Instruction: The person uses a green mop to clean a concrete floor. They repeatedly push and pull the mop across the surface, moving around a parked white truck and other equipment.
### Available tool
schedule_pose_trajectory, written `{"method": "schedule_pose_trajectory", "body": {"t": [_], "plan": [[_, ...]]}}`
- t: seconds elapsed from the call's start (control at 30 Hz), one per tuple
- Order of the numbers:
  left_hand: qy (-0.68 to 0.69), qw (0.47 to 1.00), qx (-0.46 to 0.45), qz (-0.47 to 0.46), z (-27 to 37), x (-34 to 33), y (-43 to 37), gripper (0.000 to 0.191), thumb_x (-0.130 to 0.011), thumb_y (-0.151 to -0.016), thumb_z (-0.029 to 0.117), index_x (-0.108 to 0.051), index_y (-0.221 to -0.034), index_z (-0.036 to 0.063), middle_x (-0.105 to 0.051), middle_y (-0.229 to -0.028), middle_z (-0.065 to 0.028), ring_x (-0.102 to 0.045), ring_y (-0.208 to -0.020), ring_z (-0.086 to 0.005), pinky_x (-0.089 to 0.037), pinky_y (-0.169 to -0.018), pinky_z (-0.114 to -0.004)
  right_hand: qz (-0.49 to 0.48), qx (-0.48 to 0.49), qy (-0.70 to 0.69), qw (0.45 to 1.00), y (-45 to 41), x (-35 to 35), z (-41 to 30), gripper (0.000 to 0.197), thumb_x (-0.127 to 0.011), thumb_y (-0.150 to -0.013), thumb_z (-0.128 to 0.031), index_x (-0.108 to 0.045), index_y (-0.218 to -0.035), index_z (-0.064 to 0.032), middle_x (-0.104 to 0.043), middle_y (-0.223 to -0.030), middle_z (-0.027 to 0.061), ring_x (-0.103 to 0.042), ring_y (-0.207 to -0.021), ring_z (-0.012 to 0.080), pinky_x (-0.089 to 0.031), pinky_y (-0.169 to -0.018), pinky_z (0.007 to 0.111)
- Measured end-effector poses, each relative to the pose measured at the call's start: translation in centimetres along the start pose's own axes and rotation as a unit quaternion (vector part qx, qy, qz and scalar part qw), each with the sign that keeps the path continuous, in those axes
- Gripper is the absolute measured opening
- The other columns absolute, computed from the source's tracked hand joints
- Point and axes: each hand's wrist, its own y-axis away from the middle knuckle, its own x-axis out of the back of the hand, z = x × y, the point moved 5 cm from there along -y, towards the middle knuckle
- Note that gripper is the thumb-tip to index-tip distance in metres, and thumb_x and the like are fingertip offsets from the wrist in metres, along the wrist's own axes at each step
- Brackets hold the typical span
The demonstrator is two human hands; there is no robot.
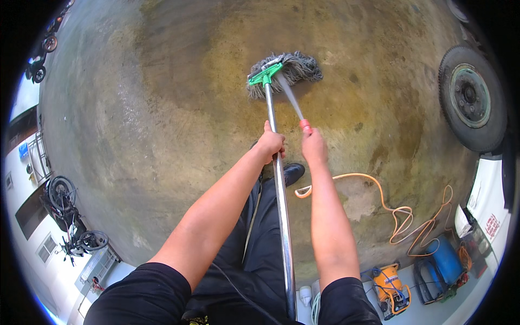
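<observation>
My left hand is wrapped around the metal handle of a mop, its thumb lying along the pole. A green plastic clamp joins the pole to a grey string mop head, which rests on the wet concrete floor. In my right hand is a red hose nozzle. From it a whitish water jet runs to the mop strands. The lower end of the pole passes close to my body.
An orange hose loops over the stained floor at right. A truck wheel stands beyond it. Lower right are a yellow machine and a blue tank. A bicycle and a motorcycle stand at left.
</observation>
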Motion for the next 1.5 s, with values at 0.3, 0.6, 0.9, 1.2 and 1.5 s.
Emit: {"method": "schedule_pose_trajectory", "body": {"t": [0.3,0.6,0.9,1.2,1.5], "plan": [[-0.006,1.000,0.006,0.003,0.0,-0.1,0.4,0.095,-0.053,-0.094,0.002,0.010,-0.161,0.0266,-0.051,-0.069,-0.0043,-0.051,-0.055,-0.0143,-0.052,-0.048,-0.034,-0.036,-0.022,0.005,0.999,1.2,-1.6,1.4,0.037,-0.049,-0.101,-0.039,-0.062,-0.110,-0.0055,-0.070,-0.103,0.0270,-0.067,-0.098,0.0462,-0.051,-0.084,0.058],[-0.010,1.000,0.003,0.000,-0.3,-0.1,-0.1,0.097,-0.052,-0.094,0.002,0.014,-0.160,0.0291,-0.051,-0.066,-0.0050,-0.050,-0.052,-0.0150,-0.050,-0.047,-0.034,-0.037,-0.022,-0.017,0.999,1.1,-1.8,3.6,0.038,-0.046,-0.103,-0.038,-0.062,-0.110,-0.0043,-0.069,-0.103,0.0280,-0.065,-0.101,0.0474,-0.050,-0.084,0.059],[0.004,1.000,0.007,0.007,-0.4,-0.5,-0.3,0.097,-0.053,-0.095,0.002,0.013,-0.160,0.0302,-0.051,-0.066,-0.0052,-0.050,-0.053,-0.0144,-0.050,-0.047,-0.034,-0.030,-0.010,-0.024,0.999,0.9,-0.7,4.6,0.038,-0.047,-0.103,-0.038,-0.062,-0.111,-0.0038,-0.070,-0.102,0.0272,-0.065,-0.099,0.0477,-0.050,-0.084,0.058],[0.001,1.000,-0.003,0.004,-1.1,-0.6,-1.1,0.097,-0.048,-0.091,0.003,0.015,-0.160,0.0269,-0.053,-0.067,-0.0097,-0.052,-0.049,-0.0202,-0.049,-0.045,-0.037,-0.007,-0.009,-0.058,0.998,1.1,-1.7,6.4,0.037,-0.048,-0.102,-0.036,-0.062,-0.113,-0.0030,-0.069,-0.104,0.0281,-0.066,-0.099,0.0473,-0.050,-0.084,0.056],[-0.018,1.000,0.013,0.017,-1.6,-1.1,-1.2,0.096,-0.053,-0.095,0.000,0.011,-0.160,0.0319,-0.050,-0.066,-0.0045,-0.049,-0.052,-0.0148,-0.049,-0.046,-0.035,-0.033,-0.025,-0.049,0.998,0.9,-1.7,6.5,0.037,-0.047,-0.103,-0.036,-0.063,-0.112,-0.0037,-0.069,-0.105,0.0282,-0.065,-0.100,0.0473,-0.051,-0.084,0.056]]}}
